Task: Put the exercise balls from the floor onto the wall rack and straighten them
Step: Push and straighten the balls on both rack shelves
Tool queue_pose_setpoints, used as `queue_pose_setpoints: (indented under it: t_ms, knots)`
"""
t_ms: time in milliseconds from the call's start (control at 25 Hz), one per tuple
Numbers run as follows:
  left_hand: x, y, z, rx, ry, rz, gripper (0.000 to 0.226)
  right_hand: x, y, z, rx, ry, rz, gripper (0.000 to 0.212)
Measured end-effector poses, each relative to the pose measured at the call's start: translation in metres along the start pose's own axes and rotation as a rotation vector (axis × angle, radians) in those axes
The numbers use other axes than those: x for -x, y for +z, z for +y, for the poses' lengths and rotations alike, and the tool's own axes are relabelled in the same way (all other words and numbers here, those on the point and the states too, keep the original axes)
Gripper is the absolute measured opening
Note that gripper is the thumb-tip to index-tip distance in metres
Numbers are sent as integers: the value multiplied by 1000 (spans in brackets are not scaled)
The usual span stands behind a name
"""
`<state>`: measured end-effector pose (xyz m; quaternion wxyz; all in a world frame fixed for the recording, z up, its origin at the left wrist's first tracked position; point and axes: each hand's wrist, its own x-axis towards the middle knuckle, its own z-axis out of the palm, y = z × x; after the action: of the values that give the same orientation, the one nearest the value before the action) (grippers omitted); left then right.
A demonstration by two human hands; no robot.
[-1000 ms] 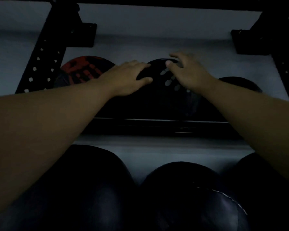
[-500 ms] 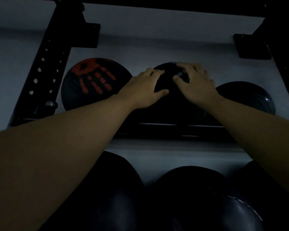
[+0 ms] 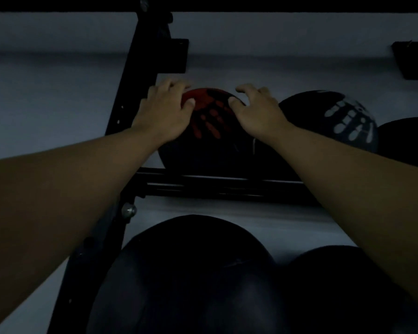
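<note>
Dim gym storage corner, probably. Black steel wall rack [image 3: 140,121] on a pale wall [image 3: 46,97], rails loaded with dark medicine balls: red handprint ball [image 3: 210,131], white handprint ball [image 3: 343,121].

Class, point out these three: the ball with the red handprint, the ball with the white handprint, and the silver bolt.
red-handprint ball [image 3: 210,121], head view, red palm print
white-handprint ball [image 3: 348,119], head view, white print
silver bolt [image 3: 129,210], head view, bolt head

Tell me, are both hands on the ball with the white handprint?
No. Both the left hand and right hand rest on the ball with the red handprint.
</note>
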<state>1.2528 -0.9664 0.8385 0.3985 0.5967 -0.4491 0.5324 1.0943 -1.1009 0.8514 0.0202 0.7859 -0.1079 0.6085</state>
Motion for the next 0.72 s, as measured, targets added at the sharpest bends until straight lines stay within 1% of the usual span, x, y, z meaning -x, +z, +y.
queue_pose_setpoints:
  t_ms: [120, 200, 280, 400, 560, 720]
  knots:
    - [6, 3, -30, 137, -21, -182, 61, 0, 30, -19, 1, -6, -64, 65]
    - [10, 11, -32, 221, -12, -250, 70, 4, 37, -18, 4, 4, -54, 69]
    - [13, 19, -29, 245, -13, -241, 74, 5, 34, -13, 22, 1, -57, 69]
    - [13, 21, -28, 256, -20, -233, 74, 2, 30, -6, 33, -8, -86, 70]
    - [14, 13, -22, 181, -23, -270, 74, 6, 28, -10, 60, 15, -103, 71]
    - [20, 1, -13, 129, 42, -281, 68, 24, 18, -9, 129, -11, -77, 69]
